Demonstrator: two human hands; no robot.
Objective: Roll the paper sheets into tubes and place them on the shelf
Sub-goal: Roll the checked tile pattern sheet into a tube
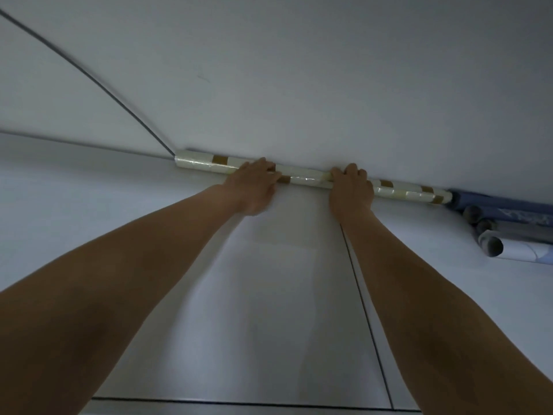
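Note:
A long cream paper tube [302,175] with brown squares lies across the top edge of a tall white cabinet [269,295], just under the ceiling. My left hand [254,185] rests on the tube left of its middle, fingers laid along it. My right hand [351,185] is on the tube right of its middle, fingers curled over its top. Both arms reach upward. The shelf surface behind the tube is hidden.
Several other rolled tubes [490,235], blue and white, lie bunched at the right end of the same ledge, touching the cream tube's right end. The white ceiling [299,85] sits close above. A dark seam runs along the wall at the left.

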